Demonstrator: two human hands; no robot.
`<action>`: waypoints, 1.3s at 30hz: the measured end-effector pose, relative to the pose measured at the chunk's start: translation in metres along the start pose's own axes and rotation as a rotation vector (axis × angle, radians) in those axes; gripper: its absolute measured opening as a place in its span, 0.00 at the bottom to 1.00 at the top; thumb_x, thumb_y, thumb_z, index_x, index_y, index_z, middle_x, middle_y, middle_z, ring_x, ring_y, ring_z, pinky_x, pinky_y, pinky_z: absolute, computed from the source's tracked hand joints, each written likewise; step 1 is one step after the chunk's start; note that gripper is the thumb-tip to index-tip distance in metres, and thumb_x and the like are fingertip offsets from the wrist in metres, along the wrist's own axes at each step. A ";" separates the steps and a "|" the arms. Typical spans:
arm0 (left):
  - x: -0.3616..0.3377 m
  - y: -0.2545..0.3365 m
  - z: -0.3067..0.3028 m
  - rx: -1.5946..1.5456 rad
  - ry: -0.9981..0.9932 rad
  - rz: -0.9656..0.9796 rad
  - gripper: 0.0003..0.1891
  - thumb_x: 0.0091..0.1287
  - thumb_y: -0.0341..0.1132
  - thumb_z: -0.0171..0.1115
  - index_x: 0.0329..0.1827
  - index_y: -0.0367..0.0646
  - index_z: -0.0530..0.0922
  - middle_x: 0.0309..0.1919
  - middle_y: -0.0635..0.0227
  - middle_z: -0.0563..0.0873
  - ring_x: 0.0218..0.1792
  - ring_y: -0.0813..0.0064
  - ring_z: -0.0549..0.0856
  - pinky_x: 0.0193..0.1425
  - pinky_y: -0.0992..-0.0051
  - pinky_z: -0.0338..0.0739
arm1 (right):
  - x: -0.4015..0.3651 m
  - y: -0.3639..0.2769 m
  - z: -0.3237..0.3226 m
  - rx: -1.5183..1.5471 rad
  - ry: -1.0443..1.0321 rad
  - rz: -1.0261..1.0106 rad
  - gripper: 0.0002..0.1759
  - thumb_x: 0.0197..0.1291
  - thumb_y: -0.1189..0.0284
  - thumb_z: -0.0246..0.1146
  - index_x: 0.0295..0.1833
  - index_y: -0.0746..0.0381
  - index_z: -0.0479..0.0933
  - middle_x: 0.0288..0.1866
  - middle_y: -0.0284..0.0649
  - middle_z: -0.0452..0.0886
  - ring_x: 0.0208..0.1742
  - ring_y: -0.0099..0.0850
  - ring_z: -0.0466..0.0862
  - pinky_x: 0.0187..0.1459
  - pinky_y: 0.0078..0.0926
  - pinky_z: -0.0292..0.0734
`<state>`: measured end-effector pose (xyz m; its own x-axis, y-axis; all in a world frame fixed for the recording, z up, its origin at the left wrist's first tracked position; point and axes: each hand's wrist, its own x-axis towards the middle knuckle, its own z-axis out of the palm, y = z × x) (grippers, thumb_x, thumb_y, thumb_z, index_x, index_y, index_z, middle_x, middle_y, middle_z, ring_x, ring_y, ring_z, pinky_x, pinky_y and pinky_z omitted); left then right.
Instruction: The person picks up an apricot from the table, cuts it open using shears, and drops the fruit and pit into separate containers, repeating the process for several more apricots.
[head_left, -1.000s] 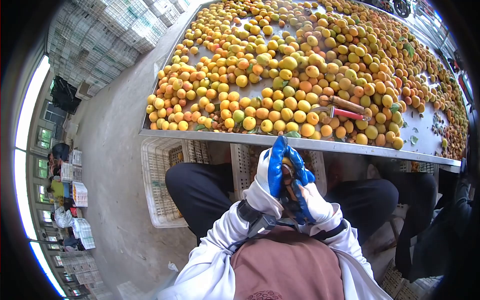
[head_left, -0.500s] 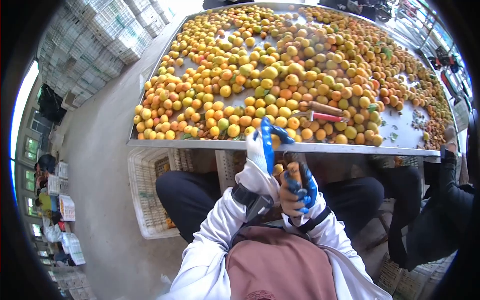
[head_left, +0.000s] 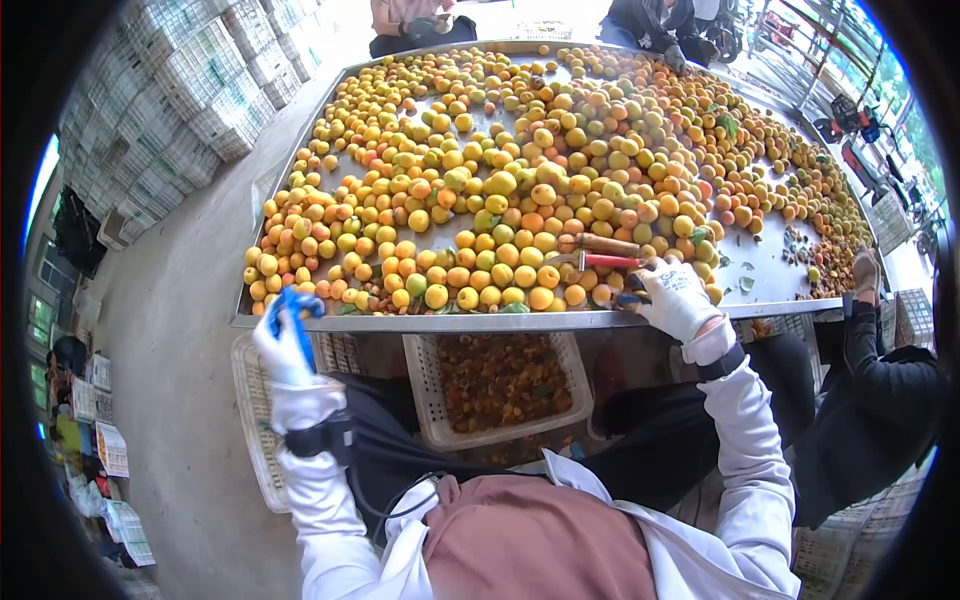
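Apricots, yellow to orange, cover the metal-edged table. My left hand, in a white glove with blue-coated fingers, is at the table's front left corner, fingers apart, with nothing visible in them. My right hand, gloved alike, reaches over the front edge among the apricots; its fingers point down and are mostly hidden, so any hold cannot be made out. Just left of it, a red-handled tool with a metal end and a wooden-handled tool lie on the fruit.
Below the table edge, a white crate holds brownish-orange fruit pieces. Another white crate stands left of my legs. A co-worker's dark sleeve is at right; two people sit across the table. Stacked crates rise at back left.
My hands have parted from in front of my lap, where the right held an apricot. The left moved left, the right up to the fruit. The crate of pieces now shows between my legs.
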<state>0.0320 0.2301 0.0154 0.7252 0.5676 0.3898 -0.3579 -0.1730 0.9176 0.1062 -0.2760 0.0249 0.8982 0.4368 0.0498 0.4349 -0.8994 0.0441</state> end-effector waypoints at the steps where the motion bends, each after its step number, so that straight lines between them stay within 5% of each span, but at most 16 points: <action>1: 0.005 -0.003 -0.034 0.105 0.030 0.054 0.17 0.78 0.37 0.57 0.37 0.29 0.82 0.29 0.63 0.86 0.27 0.77 0.82 0.35 0.72 0.80 | 0.006 0.005 0.005 -0.001 0.002 -0.005 0.23 0.56 0.56 0.72 0.48 0.62 0.82 0.48 0.47 0.82 0.53 0.46 0.80 0.52 0.41 0.77; 5: 0.006 -0.020 -0.167 0.655 0.130 -0.122 0.16 0.77 0.40 0.58 0.35 0.36 0.82 0.25 0.66 0.84 0.26 0.79 0.80 0.36 0.75 0.79 | 0.033 0.015 0.024 0.115 0.232 0.045 0.19 0.57 0.59 0.71 0.49 0.59 0.83 0.50 0.45 0.82 0.55 0.45 0.79 0.54 0.40 0.77; 6: 0.002 -0.038 -0.202 0.875 0.155 -0.114 0.13 0.74 0.42 0.62 0.41 0.40 0.84 0.31 0.64 0.87 0.33 0.74 0.84 0.43 0.71 0.80 | 0.039 0.016 0.030 0.144 0.266 0.041 0.19 0.57 0.59 0.71 0.49 0.59 0.83 0.51 0.44 0.82 0.55 0.45 0.79 0.54 0.40 0.76; 7: -0.010 -0.017 -0.190 1.464 0.126 0.077 0.13 0.70 0.41 0.65 0.49 0.42 0.83 0.43 0.60 0.87 0.45 0.63 0.86 0.52 0.64 0.79 | 0.046 0.017 0.037 0.170 0.301 0.037 0.19 0.56 0.60 0.71 0.49 0.58 0.82 0.52 0.43 0.82 0.56 0.45 0.79 0.55 0.40 0.76; 9: -0.026 0.012 -0.158 1.740 0.147 0.132 0.17 0.67 0.39 0.68 0.55 0.43 0.82 0.52 0.57 0.85 0.55 0.56 0.83 0.60 0.59 0.76 | 0.058 0.020 0.054 0.139 0.265 0.052 0.20 0.57 0.61 0.71 0.53 0.57 0.82 0.54 0.41 0.82 0.58 0.43 0.79 0.56 0.43 0.74; 10: -0.025 0.008 -0.152 1.740 0.149 0.136 0.17 0.67 0.39 0.68 0.55 0.43 0.82 0.52 0.57 0.85 0.55 0.56 0.83 0.60 0.59 0.76 | 0.062 0.018 0.058 0.068 0.217 0.078 0.21 0.57 0.61 0.71 0.55 0.56 0.81 0.55 0.41 0.82 0.59 0.42 0.78 0.57 0.44 0.73; 12: -0.014 -0.005 -0.137 1.216 0.011 0.194 0.17 0.65 0.36 0.69 0.56 0.43 0.82 0.51 0.57 0.86 0.54 0.56 0.84 0.61 0.61 0.76 | 0.071 0.016 0.072 0.013 0.131 0.122 0.26 0.56 0.63 0.71 0.61 0.54 0.79 0.56 0.40 0.82 0.61 0.41 0.77 0.57 0.48 0.72; 16: -0.020 0.025 0.011 0.914 -0.285 0.341 0.17 0.61 0.29 0.72 0.54 0.40 0.83 0.47 0.57 0.87 0.48 0.61 0.86 0.55 0.67 0.80 | 0.076 0.003 0.045 0.028 -0.030 0.186 0.24 0.56 0.66 0.69 0.58 0.61 0.78 0.55 0.49 0.80 0.61 0.48 0.78 0.57 0.47 0.74; 17: -0.026 0.029 0.048 0.799 -0.439 0.173 0.16 0.65 0.32 0.69 0.55 0.39 0.83 0.50 0.59 0.87 0.50 0.66 0.86 0.56 0.69 0.80 | 0.076 0.003 0.046 0.028 -0.021 0.184 0.24 0.56 0.66 0.69 0.58 0.61 0.78 0.55 0.49 0.80 0.61 0.48 0.78 0.57 0.47 0.74; 21: -0.051 -0.012 0.173 0.857 -0.758 0.474 0.18 0.59 0.45 0.73 0.48 0.45 0.84 0.39 0.56 0.86 0.42 0.51 0.84 0.48 0.58 0.79 | 0.065 0.008 0.051 0.143 0.100 0.232 0.24 0.53 0.69 0.69 0.57 0.63 0.78 0.57 0.54 0.78 0.58 0.51 0.80 0.57 0.48 0.75; 25: -0.073 -0.035 0.257 1.258 -0.971 0.501 0.22 0.60 0.56 0.69 0.49 0.52 0.83 0.51 0.63 0.81 0.55 0.60 0.79 0.57 0.57 0.71 | 0.053 0.014 0.045 0.275 0.178 0.307 0.26 0.53 0.66 0.71 0.58 0.62 0.78 0.57 0.54 0.78 0.59 0.52 0.79 0.60 0.49 0.73; 27: -0.079 -0.036 0.277 1.390 -1.004 0.518 0.23 0.59 0.56 0.70 0.50 0.52 0.83 0.52 0.63 0.81 0.56 0.61 0.79 0.57 0.57 0.71 | 0.050 0.015 0.048 0.000 0.288 0.380 0.27 0.50 0.64 0.73 0.57 0.58 0.79 0.57 0.50 0.78 0.62 0.49 0.77 0.65 0.50 0.67; 29: -0.082 -0.028 0.293 1.501 -1.089 0.501 0.22 0.60 0.56 0.69 0.51 0.53 0.84 0.53 0.66 0.82 0.58 0.64 0.78 0.57 0.58 0.71 | 0.044 0.006 0.032 -0.058 0.409 0.224 0.29 0.45 0.61 0.76 0.56 0.52 0.80 0.58 0.40 0.79 0.65 0.43 0.73 0.66 0.49 0.64; 31: -0.088 -0.039 0.298 1.523 -1.071 0.617 0.21 0.61 0.54 0.67 0.52 0.52 0.84 0.52 0.67 0.83 0.58 0.64 0.79 0.56 0.58 0.72 | 0.046 0.004 0.047 -0.002 0.310 0.037 0.24 0.47 0.61 0.74 0.53 0.50 0.81 0.57 0.37 0.80 0.65 0.41 0.74 0.66 0.50 0.62; 33: -0.094 -0.040 0.302 1.547 -1.071 0.636 0.21 0.61 0.53 0.67 0.52 0.51 0.84 0.50 0.67 0.83 0.56 0.64 0.80 0.55 0.59 0.72 | 0.050 -0.008 0.055 -0.109 0.092 0.036 0.18 0.56 0.65 0.67 0.54 0.52 0.82 0.59 0.37 0.82 0.64 0.40 0.76 0.62 0.49 0.66; 39: -0.096 -0.027 0.290 1.463 -1.029 0.572 0.23 0.61 0.53 0.67 0.51 0.46 0.82 0.48 0.63 0.83 0.52 0.64 0.82 0.55 0.61 0.73 | 0.069 -0.016 0.075 -0.274 -0.015 0.127 0.14 0.63 0.66 0.59 0.51 0.50 0.85 0.53 0.39 0.84 0.61 0.40 0.78 0.58 0.45 0.67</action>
<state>0.1425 -0.0529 -0.0242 0.9380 -0.3466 0.0110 -0.3369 -0.9183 -0.2078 0.1664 -0.2331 -0.0473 0.9462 0.3186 0.0573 0.2871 -0.9076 0.3063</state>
